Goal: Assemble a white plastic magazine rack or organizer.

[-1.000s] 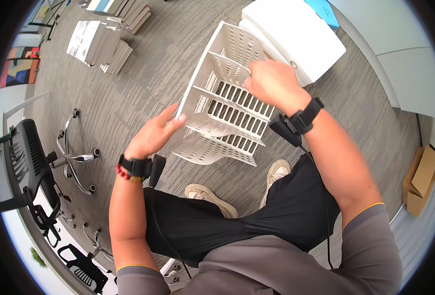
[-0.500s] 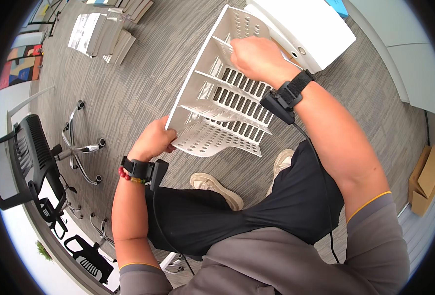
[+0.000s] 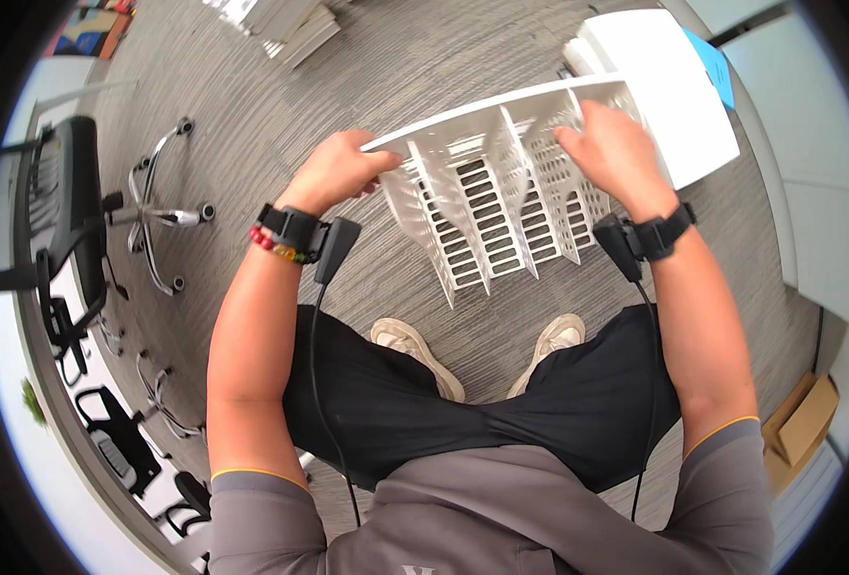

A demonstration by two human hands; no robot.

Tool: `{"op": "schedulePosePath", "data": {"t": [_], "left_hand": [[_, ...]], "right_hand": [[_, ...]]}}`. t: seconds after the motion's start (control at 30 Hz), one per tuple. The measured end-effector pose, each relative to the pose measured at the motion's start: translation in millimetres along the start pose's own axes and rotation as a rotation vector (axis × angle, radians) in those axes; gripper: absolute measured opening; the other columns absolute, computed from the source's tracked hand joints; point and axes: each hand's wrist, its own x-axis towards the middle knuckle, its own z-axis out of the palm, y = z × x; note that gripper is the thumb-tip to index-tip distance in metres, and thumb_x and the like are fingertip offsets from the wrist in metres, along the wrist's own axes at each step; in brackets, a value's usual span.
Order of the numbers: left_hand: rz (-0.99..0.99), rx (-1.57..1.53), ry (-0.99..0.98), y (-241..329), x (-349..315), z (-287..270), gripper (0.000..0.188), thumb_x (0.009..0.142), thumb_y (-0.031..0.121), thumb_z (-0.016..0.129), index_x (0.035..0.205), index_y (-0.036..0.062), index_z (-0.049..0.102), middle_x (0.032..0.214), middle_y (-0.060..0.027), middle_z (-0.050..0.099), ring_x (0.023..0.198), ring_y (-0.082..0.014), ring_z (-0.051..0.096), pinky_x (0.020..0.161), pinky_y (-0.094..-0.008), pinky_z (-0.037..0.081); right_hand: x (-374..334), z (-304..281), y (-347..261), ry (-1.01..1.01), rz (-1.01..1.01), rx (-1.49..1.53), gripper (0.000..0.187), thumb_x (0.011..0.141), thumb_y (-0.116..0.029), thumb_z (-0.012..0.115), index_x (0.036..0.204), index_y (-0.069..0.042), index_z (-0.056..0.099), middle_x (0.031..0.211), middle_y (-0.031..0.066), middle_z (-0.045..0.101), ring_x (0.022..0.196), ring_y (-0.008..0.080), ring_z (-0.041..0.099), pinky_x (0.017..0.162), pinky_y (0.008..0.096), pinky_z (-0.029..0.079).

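A white plastic file rack (image 3: 472, 230) with slotted walls and several upright dividers hangs in front of me, above the floor by my shoes. Its long solid edge is on the far side, and the open compartments face me. My left hand (image 3: 340, 171) is closed around the rack's left far corner. Toward the other end, my right hand (image 3: 616, 153) is closed on the rack near its rightmost divider, and its fingertips are partly hidden. Both wrists carry black straps with small dark devices and cables.
Just beyond the rack's right end stands a white box-like piece (image 3: 678, 96) with a blue item (image 3: 710, 69) behind it. Stacked books (image 3: 300, 29) lie on the carpet at the far left. A wheeled chair (image 3: 79, 201) is at the left, an open cardboard box (image 3: 800, 426) at the right.
The rack has turned clockwise, from steeply slanted to nearly crosswise before me. My left hand has moved up, my right hand right and down, both keeping hold. My view has shifted too.
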Motion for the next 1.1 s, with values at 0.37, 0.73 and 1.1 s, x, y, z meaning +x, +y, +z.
{"op": "schedulePosePath", "data": {"t": [0.37, 0.73, 1.1], "left_hand": [[0.315, 0.090, -0.201, -21.5, -8.4, -6.3, 0.055, 0.088, 0.052, 0.074, 0.109, 0.0011, 0.071, 0.087, -0.0100, 0.071, 0.081, -0.0195, 0.065, 0.075, -0.0385, 0.052], [-0.393, -0.795, 0.018, -197.5, 104.5, 116.4, 0.065, 0.100, 0.059, 0.052, 0.134, 0.0043, 0.060, 0.119, -0.0171, 0.068, 0.095, -0.0290, 0.067, 0.086, -0.0464, 0.054], [-0.446, -1.056, 0.071, -179.6, 122.0, 211.5, 0.071, 0.095, 0.071, 0.051, 0.122, 0.0078, 0.069, 0.096, -0.0027, 0.075, 0.075, -0.0139, 0.066, 0.069, -0.0337, 0.053]], "right_hand": [[22.5, 37.7, -58.5, 0.364, -0.844, -0.006, 0.033, 0.081, -0.004, 0.063, 0.112, -0.011, 0.067, 0.105, 0.0085, 0.070, 0.104, 0.0309, 0.064, 0.096, 0.0473, 0.047], [42.8, 51.6, -83.2, 0.337, -0.667, -0.018, 0.008, 0.083, -0.007, 0.055, 0.077, -0.012, 0.058, 0.072, 0.0057, 0.065, 0.079, 0.0329, 0.061, 0.075, 0.0456, 0.043], [21.1, 40.5, -47.8, 0.444, -0.635, 0.020, 0.011, 0.079, -0.003, 0.060, 0.082, -0.014, 0.062, 0.075, 0.0008, 0.066, 0.076, 0.0282, 0.061, 0.073, 0.0449, 0.042]]}}
